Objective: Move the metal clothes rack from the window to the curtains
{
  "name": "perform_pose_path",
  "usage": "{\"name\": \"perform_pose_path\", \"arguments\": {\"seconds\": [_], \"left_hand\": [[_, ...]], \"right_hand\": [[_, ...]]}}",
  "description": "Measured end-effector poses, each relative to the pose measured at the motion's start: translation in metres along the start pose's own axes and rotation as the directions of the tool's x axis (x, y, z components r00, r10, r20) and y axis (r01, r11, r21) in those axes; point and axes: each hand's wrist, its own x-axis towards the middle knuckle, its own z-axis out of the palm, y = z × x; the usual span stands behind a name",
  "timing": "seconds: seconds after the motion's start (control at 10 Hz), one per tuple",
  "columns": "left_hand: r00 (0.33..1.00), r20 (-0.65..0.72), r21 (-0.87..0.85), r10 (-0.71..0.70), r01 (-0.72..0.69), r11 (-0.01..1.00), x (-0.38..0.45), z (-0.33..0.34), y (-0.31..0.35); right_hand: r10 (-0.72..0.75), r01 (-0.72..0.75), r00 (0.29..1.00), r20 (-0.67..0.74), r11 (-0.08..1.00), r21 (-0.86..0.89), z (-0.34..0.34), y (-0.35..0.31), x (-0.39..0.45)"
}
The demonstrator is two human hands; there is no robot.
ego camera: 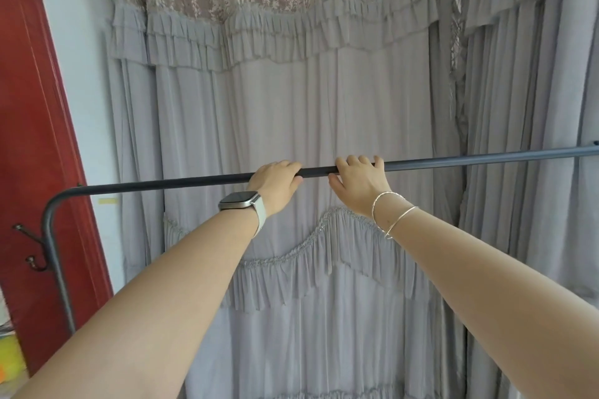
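Grey curtains (291,113) fill the view just behind the metal clothes rack (162,184) — its top bar runs left to right. Left hand (275,185) and right hand (359,186) sit side by side mid-bar, fingers (356,160) curled over it.

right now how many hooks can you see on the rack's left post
2: an upper hook and a lower hook, both jutting left from the clothes rack post beside the red door frame. More may be hidden below the view or on the right post.
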Motion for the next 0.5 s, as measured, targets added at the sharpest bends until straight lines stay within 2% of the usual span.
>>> {"name": "perform_pose_path", "arguments": {"seconds": [0.1,0.2,0.3,0.4,0.5], "left_hand": [[0.999,0.015,-0.032,-0.032,0.032,0.999,-0.001,-0.01,-0.004],[0.997,-0.031,-0.04,-0.074,0.073,0.997,0.0,-0.021,-0.006],[0.992,0.016,-0.056,-0.123,0.124,0.991,0.0,-0.027,0.0],[0.992,0.008,-0.06,-0.127,0.127,0.99,-0.005,-0.033,0.012],[0.989,-0.017,-0.12,-0.147,0.144,0.982,-0.017,-0.043,0.02]], "right_hand": [[-0.072,0.072,0.997,-0.017,0.997,-0.004,-0.004,0.0,0.0],[-0.121,0.121,0.992,-0.037,0.992,0.018,-0.008,0.0,0.004],[-0.074,0.072,0.997,0.009,0.993,0.094,-0.017,-0.004,0.004],[-0.061,0.065,0.997,-0.039,0.99,0.124,-0.027,-0.008,-0.002],[-0.005,0.013,0.999,-0.032,0.965,0.263,-0.043,-0.009,-0.01]]}}
